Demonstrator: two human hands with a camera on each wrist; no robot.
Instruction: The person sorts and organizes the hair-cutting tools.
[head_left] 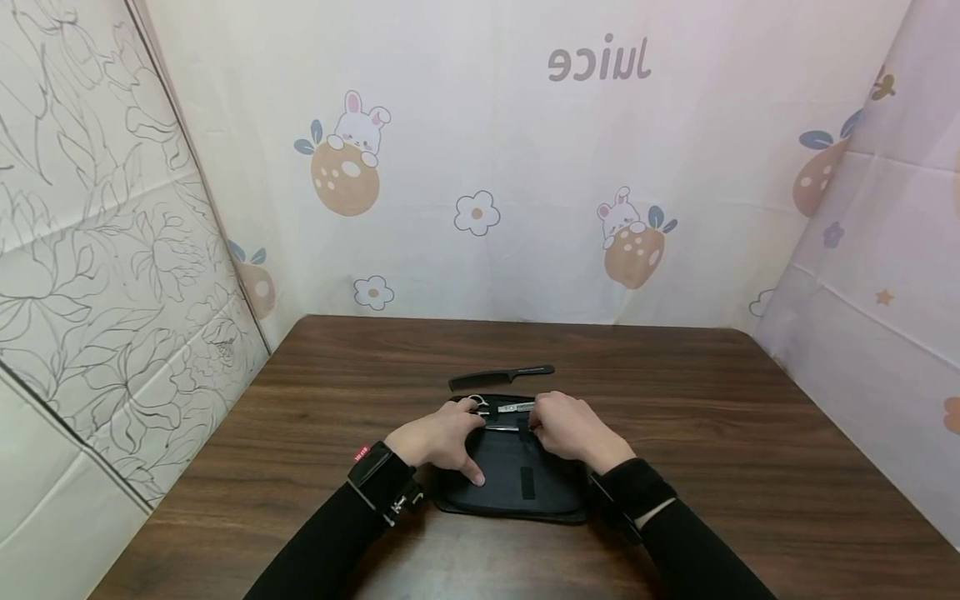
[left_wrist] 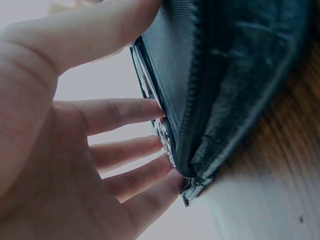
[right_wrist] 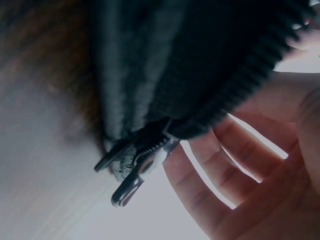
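A black zippered case [head_left: 501, 487] lies flat on the table. Two pairs of silver scissors [head_left: 516, 407] lie across its upper part, and a short black strap [head_left: 523, 429] crosses the lower pair. My left hand [head_left: 444, 437] rests on the case's left side, thumb on the black surface and fingertips at the scissors' handles. In the left wrist view its fingers [left_wrist: 125, 112] reach nearly straight to the case's edge. My right hand [head_left: 572, 427] bends its fingers at the strap and seems to pinch it; the fingertips are partly hidden. A zipper pull [right_wrist: 131, 187] hangs beside that hand.
Beyond the case lies a black comb [head_left: 501, 377] with a handle. The brown wooden table [head_left: 720, 433] extends on both sides. A printed curtain [head_left: 480, 150] stands along the back edge, with more printed sheets at left and right.
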